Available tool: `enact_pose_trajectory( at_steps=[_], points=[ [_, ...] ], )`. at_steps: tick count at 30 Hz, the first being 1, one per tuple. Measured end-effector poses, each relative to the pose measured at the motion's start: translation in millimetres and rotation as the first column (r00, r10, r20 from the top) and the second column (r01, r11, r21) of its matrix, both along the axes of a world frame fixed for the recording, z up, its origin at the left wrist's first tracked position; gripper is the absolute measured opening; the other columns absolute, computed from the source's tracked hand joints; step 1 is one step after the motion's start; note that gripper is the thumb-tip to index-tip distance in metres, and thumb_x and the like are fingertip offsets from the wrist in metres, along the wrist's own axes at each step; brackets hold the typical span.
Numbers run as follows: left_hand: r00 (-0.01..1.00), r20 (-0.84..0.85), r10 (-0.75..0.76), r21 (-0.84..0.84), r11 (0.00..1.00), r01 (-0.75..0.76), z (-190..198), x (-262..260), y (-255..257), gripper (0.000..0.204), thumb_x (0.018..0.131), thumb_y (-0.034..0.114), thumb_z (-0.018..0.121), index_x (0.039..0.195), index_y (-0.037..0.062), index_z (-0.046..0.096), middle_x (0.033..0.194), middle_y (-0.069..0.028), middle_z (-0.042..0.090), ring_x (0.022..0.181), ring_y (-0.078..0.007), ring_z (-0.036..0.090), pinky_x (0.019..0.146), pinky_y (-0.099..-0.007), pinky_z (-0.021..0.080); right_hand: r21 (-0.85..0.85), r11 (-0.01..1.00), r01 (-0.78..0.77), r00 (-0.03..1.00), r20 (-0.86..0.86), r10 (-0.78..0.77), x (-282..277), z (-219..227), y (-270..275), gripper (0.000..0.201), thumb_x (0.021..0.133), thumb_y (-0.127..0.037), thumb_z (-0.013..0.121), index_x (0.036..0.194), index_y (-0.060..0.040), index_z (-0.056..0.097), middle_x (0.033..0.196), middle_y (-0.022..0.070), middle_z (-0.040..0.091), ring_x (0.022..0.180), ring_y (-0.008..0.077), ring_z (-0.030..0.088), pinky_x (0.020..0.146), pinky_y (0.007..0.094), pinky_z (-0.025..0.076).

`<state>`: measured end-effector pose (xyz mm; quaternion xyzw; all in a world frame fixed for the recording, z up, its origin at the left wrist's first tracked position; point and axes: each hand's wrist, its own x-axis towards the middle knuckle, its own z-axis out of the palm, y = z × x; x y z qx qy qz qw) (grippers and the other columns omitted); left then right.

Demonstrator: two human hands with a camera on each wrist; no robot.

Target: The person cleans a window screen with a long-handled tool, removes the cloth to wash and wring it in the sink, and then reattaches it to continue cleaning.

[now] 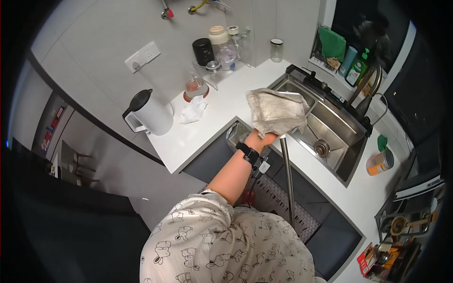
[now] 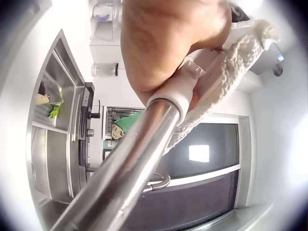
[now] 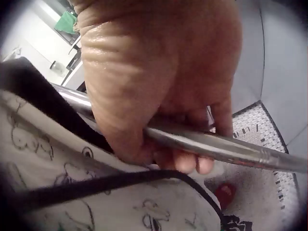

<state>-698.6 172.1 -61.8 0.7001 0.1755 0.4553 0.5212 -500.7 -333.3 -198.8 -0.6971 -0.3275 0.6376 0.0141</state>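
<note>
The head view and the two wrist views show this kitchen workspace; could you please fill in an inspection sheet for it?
Surface: white counter with a steel sink set into it.
Job's things: metal pole with a beige cloth at its end, raised by the sink.
Clutter: kettle, crumpled white tissue and orange-labelled jar on the counter.
Hands: left hand holds the pole's cloth end; right hand grips the pole farther along.
Cables: yellow hose high up; what looks like a dark cord below the black wrist strap.
Surroundings: dark window, wall socket, floor mat.
</note>
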Motion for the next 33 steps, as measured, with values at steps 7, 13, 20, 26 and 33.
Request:
enact_pose_trajectory(
  at_steps=[7,13,20,26,33],
  points=[
    [0.726,0.66,0.191,-0.723,0.422,0.547,96.1,5.2,-36.4,0.041,0.092,0.034,0.038,0.126,0.0114,0.039,0.127,-0.0092,0.044,0.116,-0.0252,0.043,0.097,-0.0388,0.038,0.289,0.944,-0.159,0.974,0.2,0.103,12.9,108.0,125.3,0.059,0.071,-0.028,0.067,0.121,-0.0051,0.047,0.112,0.0172,0.055,0.101,0.0302,0.055,0.086,0.0351,0.043],
    [0.564,0.823,-0.069,-0.485,0.43,0.761,85.9,24.7,-49.4,0.042,0.09,0.036,0.044,0.125,0.0121,0.041,0.124,-0.009,0.047,0.113,-0.024,0.047,0.094,-0.0403,0.041,0.881,0.42,0.219,0.945,-0.086,-0.315,-5.3,235.9,296.5,0.053,0.085,-0.023,0.056,0.13,-0.0045,0.034,0.118,0.0158,0.049,0.094,0.0197,0.056,0.07,0.0277,0.048],
    [0.59,0.758,-0.277,-0.392,0.53,0.752,97.8,43.2,-55.2,0.057,0.088,0.041,0.047,0.129,0.0048,0.033,0.123,-0.0116,0.045,0.106,-0.0206,0.051,0.086,-0.0322,0.046,0.772,0.384,0.507,0.856,-0.399,-0.328,-8.3,257.0,375.0,0.048,0.085,-0.028,0.057,0.122,-0.0012,0.041,0.082,0.0059,0.056,0.064,0.0109,0.056,0.047,0.0215,0.043],
    [0.82,0.569,0.058,-0.283,0.95,0.129,72.0,64.1,-22.6,0.053,0.088,0.044,0.044,0.126,0.0076,0.037,0.122,-0.012,0.044,0.109,-0.0235,0.047,0.092,-0.0373,0.042,0.814,0.329,0.478,0.842,-0.319,-0.436,-34.5,297.5,406.7,0.045,0.081,-0.031,0.063,0.11,0.0006,0.049,0.076,0.005,0.056,0.056,0.0089,0.052,0.047,0.0215,0.041],
    [0.512,0.83,0.219,-0.539,0.548,0.639,114.8,63.9,-2.7,0.053,0.09,0.049,0.032,0.128,0.0118,0.038,0.129,-0.0116,0.042,0.116,-0.0274,0.044,0.096,-0.0425,0.038,0.971,0.124,0.205,0.879,-0.127,-0.46,-9.1,288.3,465.0,0.032,0.077,-0.022,0.063,0.098,0.0018,0.059,0.079,0.0109,0.063,0.07,0.0149,0.057,0.068,0.0264,0.045]
  ],
)
